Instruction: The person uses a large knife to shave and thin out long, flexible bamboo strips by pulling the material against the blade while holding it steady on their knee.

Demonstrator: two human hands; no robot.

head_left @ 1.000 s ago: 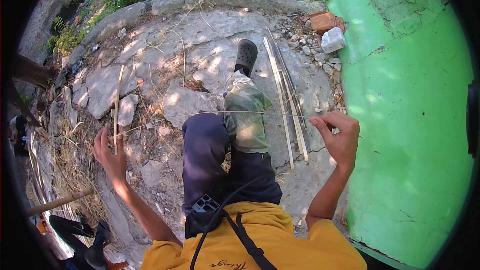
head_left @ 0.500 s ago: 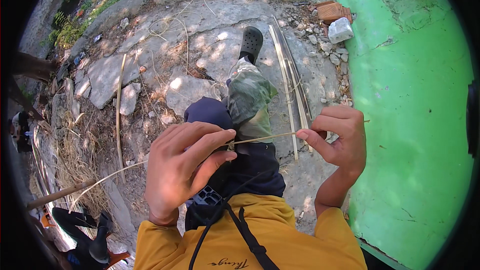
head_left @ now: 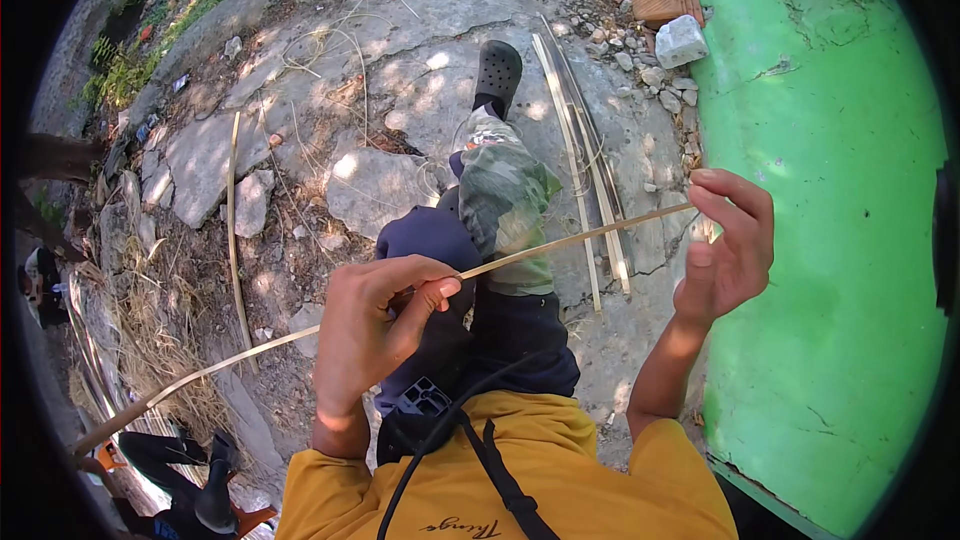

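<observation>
A long, thin strip that looks like split bamboo point(head_left: 580, 237) runs across in front of me, sloping up to the right. My left hand point(head_left: 375, 325) pinches it between thumb and fingers, above my knee. Its right end reaches the fingertips of my right hand point(head_left: 735, 245), whose thumb stands apart from the fingers. Whether those fingertips touch the end, I cannot tell. Toward the lower left the strip bends down and meets a brown pole-like length point(head_left: 105, 430); whether they are one piece is unclear.
More pale strips point(head_left: 580, 160) lie on the cracked concrete point(head_left: 430, 15); another long strip point(head_left: 236, 210) rests at left. A green wall point(head_left: 820, 240) borders the right, near a white block point(head_left: 681, 41) and brick point(head_left: 665, 3). Another person's dark-clad leg point(head_left: 165, 465) shows lower left.
The strip has tilted up at its right end and shows more length between my hands. My right hand has moved right and up, its pinch opened. My left hand has turned and sits slightly right.
</observation>
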